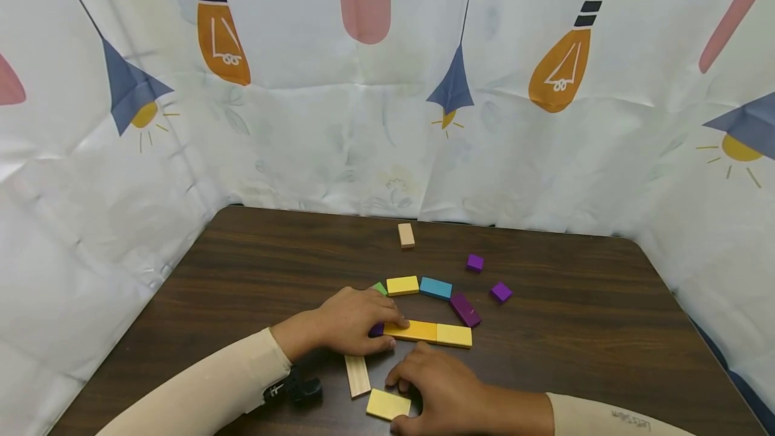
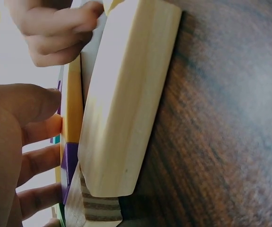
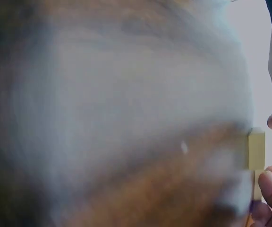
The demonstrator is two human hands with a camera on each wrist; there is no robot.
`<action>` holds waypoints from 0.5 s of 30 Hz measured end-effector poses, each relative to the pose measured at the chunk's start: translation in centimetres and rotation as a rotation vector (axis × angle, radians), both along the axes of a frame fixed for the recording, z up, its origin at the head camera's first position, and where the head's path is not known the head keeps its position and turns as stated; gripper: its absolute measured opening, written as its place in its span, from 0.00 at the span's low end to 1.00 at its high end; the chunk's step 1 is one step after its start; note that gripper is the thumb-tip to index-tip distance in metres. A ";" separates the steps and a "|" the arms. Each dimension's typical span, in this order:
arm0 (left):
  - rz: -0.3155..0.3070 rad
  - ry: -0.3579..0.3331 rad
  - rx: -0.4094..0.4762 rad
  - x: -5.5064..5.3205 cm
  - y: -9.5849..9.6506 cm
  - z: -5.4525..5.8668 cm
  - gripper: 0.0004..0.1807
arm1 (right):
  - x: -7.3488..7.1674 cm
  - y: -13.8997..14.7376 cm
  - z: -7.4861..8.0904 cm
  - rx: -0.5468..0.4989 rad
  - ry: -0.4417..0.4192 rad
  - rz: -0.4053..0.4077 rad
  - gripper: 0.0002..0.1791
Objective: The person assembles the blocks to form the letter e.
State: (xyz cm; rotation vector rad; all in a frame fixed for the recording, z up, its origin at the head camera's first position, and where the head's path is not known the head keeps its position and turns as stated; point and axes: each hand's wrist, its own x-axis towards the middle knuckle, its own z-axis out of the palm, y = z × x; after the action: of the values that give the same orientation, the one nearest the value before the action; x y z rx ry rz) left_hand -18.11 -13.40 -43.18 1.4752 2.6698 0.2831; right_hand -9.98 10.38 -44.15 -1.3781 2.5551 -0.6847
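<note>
My left hand [image 1: 354, 321] lies over the left end of a block row, fingers reaching across a purple block [image 1: 377, 330] and the thumb side toward an orange block [image 1: 418, 330]. A yellow block [image 1: 454, 336] continues the row to the right. In the left wrist view, the fingers [image 2: 41, 163] of this hand touch the row's side, loosely extended. My right hand [image 1: 448, 389] hovers beside a pale yellow block [image 1: 387, 404], thumb and fingers spread around its right end. A plain wooden block [image 1: 357, 376] lies between the hands, just past that yellow block.
Behind the row, a green block [image 1: 379, 288], a yellow block [image 1: 402, 286], a blue block [image 1: 436, 288] and a dark purple block [image 1: 465, 310] form an arc. Two small purple cubes [image 1: 475, 262] and a wooden block [image 1: 406, 235] lie farther back on the brown table [image 1: 290, 247].
</note>
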 end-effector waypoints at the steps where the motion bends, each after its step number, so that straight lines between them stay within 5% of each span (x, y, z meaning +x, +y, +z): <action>1: 0.000 0.000 -0.001 0.0 0.0 0.0 0.20 | -0.1 0.1 0.1 -0.012 0.014 -0.013 0.22; 15: -0.003 0.017 0.008 0.0 0.0 0.1 0.19 | -5.1 1.1 2.4 -0.050 0.097 -0.294 0.23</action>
State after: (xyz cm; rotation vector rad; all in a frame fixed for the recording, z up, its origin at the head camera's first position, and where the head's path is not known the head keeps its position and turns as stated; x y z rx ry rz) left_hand -18.09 -13.35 -43.10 1.4910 2.6826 0.2826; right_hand -15.08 11.52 -41.72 -1.0833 2.8702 -0.7472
